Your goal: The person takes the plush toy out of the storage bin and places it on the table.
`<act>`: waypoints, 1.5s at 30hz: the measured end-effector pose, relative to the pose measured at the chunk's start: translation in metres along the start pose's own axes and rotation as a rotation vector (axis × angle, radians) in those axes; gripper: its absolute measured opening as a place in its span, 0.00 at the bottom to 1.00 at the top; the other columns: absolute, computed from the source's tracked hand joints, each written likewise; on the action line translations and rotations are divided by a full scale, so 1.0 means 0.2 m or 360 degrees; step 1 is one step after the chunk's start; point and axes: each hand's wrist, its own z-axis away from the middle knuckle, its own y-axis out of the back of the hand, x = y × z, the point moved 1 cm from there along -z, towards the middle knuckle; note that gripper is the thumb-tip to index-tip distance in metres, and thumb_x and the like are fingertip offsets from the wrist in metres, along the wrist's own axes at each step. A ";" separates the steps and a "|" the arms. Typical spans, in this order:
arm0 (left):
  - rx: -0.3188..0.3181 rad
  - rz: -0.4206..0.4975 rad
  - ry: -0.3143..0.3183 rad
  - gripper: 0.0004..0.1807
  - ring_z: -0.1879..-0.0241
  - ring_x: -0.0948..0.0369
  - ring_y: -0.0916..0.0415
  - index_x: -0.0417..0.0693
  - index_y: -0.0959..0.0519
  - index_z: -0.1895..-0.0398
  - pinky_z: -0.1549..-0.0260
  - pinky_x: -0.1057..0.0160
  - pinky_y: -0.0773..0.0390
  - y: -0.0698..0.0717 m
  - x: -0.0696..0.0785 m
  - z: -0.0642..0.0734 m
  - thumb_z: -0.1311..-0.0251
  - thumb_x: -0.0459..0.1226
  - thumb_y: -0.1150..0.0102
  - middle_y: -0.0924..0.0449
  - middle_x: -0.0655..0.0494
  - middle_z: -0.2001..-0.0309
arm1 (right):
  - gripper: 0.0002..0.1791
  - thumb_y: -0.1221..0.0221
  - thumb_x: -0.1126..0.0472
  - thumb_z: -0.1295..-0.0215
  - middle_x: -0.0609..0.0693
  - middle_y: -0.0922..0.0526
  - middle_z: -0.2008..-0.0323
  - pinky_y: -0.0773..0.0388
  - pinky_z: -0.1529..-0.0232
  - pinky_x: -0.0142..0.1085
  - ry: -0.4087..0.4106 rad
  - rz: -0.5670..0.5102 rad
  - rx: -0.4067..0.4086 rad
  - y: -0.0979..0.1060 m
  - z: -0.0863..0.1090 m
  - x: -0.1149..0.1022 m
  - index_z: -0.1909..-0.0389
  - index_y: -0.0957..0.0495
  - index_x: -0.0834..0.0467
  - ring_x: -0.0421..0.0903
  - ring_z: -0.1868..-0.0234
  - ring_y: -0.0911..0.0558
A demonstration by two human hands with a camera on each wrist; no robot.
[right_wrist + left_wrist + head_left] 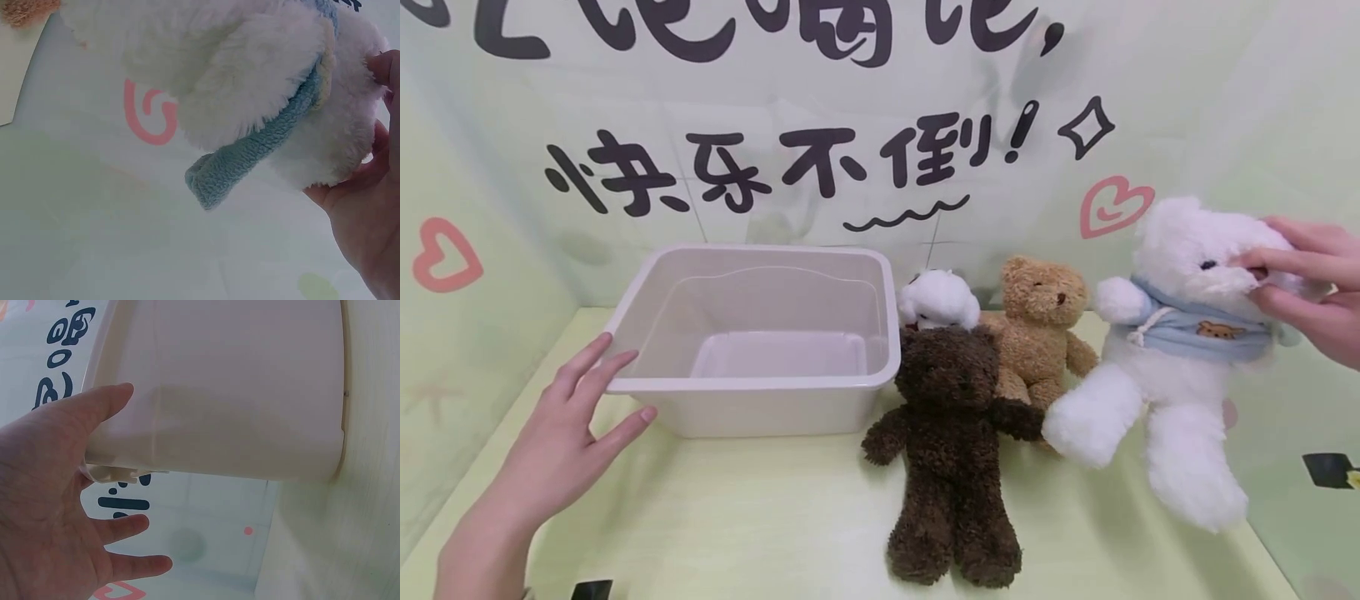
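Note:
My right hand (1318, 287) grips a white teddy bear (1187, 383) by its head and holds it up at the right, legs hanging. The bear wears a light blue hoodie (250, 150); fingers and thumb press into its fur in the right wrist view. At the left, my left hand (561, 433) rests at the front left corner of a pale plastic tub (760, 408). Its fingers are spread and fairly straight, with the thumb along the outer wall in the left wrist view. Inside the tub, only bare walls and floor show.
A dark brown teddy bear (955, 458) leans near the tub's right front corner. Behind it are a tan teddy bear (1041, 333) and a white plush toy (940, 298), partly hidden. The pale green table (760, 517) meets a printed wall covering (820, 225) at the back.

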 end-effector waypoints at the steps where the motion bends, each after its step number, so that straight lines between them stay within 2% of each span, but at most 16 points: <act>1: 0.0000 -0.0002 -0.0001 0.39 0.33 0.24 0.45 0.45 0.35 0.24 0.46 0.22 0.43 0.00 0.00 0.00 0.39 0.34 0.30 0.51 0.45 0.19 | 0.17 0.41 0.59 0.28 0.31 0.26 0.36 0.37 0.43 0.19 -0.0011 -0.0017 -0.0022 0.00 0.02 0.00 0.61 0.18 0.73 0.30 0.41 0.29; 4: -0.0002 -0.0004 -0.0007 0.40 0.33 0.24 0.45 0.45 0.35 0.24 0.46 0.21 0.43 0.00 0.00 0.00 0.38 0.34 0.30 0.51 0.45 0.19 | 0.07 0.40 0.71 0.33 0.29 0.26 0.36 0.36 0.46 0.16 -0.0087 -0.0023 -0.0091 -0.02 0.07 0.00 0.61 0.16 0.71 0.30 0.40 0.29; 5: -0.0003 -0.0004 -0.0009 0.40 0.34 0.24 0.45 0.45 0.35 0.24 0.46 0.21 0.42 0.00 0.00 0.00 0.38 0.34 0.30 0.51 0.46 0.19 | 0.07 0.39 0.75 0.37 0.28 0.26 0.36 0.35 0.48 0.15 -0.0105 -0.0007 -0.0120 -0.03 0.09 -0.01 0.61 0.15 0.69 0.29 0.40 0.29; 7: -0.0004 -0.0005 -0.0011 0.40 0.34 0.24 0.44 0.45 0.35 0.24 0.47 0.21 0.42 0.00 0.00 0.00 0.39 0.34 0.30 0.51 0.46 0.19 | 0.13 0.38 0.80 0.43 0.25 0.27 0.36 0.31 0.58 0.14 -0.0162 0.0021 -0.0178 -0.04 0.13 -0.01 0.60 0.13 0.64 0.27 0.40 0.29; 9: -0.0006 -0.0004 -0.0008 0.40 0.34 0.24 0.45 0.45 0.35 0.24 0.47 0.21 0.42 0.00 0.00 0.00 0.38 0.34 0.30 0.51 0.46 0.19 | 0.14 0.37 0.80 0.44 0.26 0.26 0.36 0.30 0.67 0.14 -0.0149 -0.0006 -0.0217 -0.06 0.16 -0.01 0.61 0.12 0.62 0.26 0.41 0.28; 10: -0.0007 -0.0003 -0.0006 0.39 0.34 0.24 0.45 0.45 0.35 0.24 0.46 0.21 0.42 0.00 0.00 0.00 0.38 0.34 0.30 0.52 0.46 0.19 | 0.14 0.36 0.80 0.45 0.27 0.26 0.36 0.31 0.67 0.14 -0.0119 -0.0032 -0.0233 -0.07 0.18 -0.01 0.62 0.12 0.62 0.27 0.40 0.27; 12: -0.0008 -0.0003 -0.0003 0.39 0.34 0.24 0.45 0.45 0.35 0.24 0.46 0.21 0.43 0.01 0.00 0.00 0.39 0.34 0.30 0.52 0.46 0.19 | 0.10 0.34 0.76 0.41 0.28 0.25 0.36 0.28 0.65 0.15 -0.0071 -0.0112 -0.0270 -0.10 0.21 0.00 0.62 0.11 0.61 0.28 0.40 0.27; 15: -0.0011 -0.0002 -0.0001 0.39 0.34 0.23 0.45 0.45 0.35 0.24 0.46 0.21 0.43 0.01 0.00 0.00 0.39 0.34 0.30 0.51 0.45 0.19 | 0.09 0.32 0.75 0.42 0.33 0.24 0.35 0.30 0.54 0.15 0.0018 -0.0232 -0.0328 -0.15 0.25 0.01 0.62 0.12 0.62 0.31 0.37 0.26; 17: -0.0013 -0.0002 0.0000 0.39 0.34 0.23 0.45 0.44 0.35 0.24 0.46 0.21 0.43 0.01 0.00 0.00 0.39 0.34 0.30 0.51 0.45 0.19 | 0.12 0.30 0.75 0.44 0.32 0.25 0.34 0.32 0.50 0.15 0.0038 -0.0258 -0.0385 -0.19 0.27 0.01 0.60 0.12 0.60 0.30 0.35 0.28; 19: -0.0014 -0.0002 0.0001 0.39 0.34 0.23 0.44 0.44 0.35 0.24 0.47 0.21 0.42 0.01 0.00 0.00 0.38 0.34 0.30 0.51 0.44 0.19 | 0.21 0.29 0.81 0.54 0.32 0.26 0.34 0.32 0.49 0.15 0.0045 -0.0276 -0.0437 -0.23 0.29 0.00 0.59 0.12 0.59 0.30 0.34 0.28; 24: -0.0021 -0.0010 0.0020 0.40 0.34 0.23 0.44 0.44 0.35 0.24 0.47 0.21 0.42 0.01 0.00 0.00 0.38 0.34 0.30 0.52 0.44 0.19 | 0.32 0.32 0.87 0.64 0.29 0.27 0.34 0.31 0.50 0.15 -0.0017 -0.0332 -0.0522 -0.33 0.33 -0.02 0.57 0.12 0.56 0.28 0.34 0.29; 34: -0.0017 -0.0016 0.0020 0.39 0.34 0.23 0.44 0.44 0.35 0.24 0.47 0.22 0.42 0.01 0.01 0.00 0.38 0.34 0.30 0.52 0.44 0.19 | 0.31 0.33 0.87 0.60 0.30 0.25 0.35 0.32 0.46 0.17 -0.0130 -0.0490 -0.0559 -0.42 0.38 0.01 0.56 0.12 0.55 0.28 0.33 0.30; 39: -0.0014 -0.0019 0.0017 0.39 0.33 0.24 0.45 0.44 0.36 0.24 0.46 0.21 0.43 0.01 0.02 0.00 0.38 0.34 0.30 0.52 0.45 0.19 | 0.30 0.33 0.85 0.58 0.30 0.27 0.34 0.35 0.43 0.17 -0.0211 -0.0518 -0.0585 -0.43 0.42 0.01 0.55 0.12 0.55 0.28 0.32 0.33; 45: -0.0006 -0.0011 0.0012 0.38 0.34 0.23 0.45 0.41 0.35 0.25 0.46 0.21 0.43 0.02 0.02 0.00 0.38 0.33 0.31 0.51 0.41 0.20 | 0.31 0.29 0.82 0.57 0.33 0.28 0.31 0.39 0.40 0.18 -0.0232 -0.0544 -0.0676 -0.42 0.46 0.00 0.51 0.12 0.53 0.29 0.29 0.36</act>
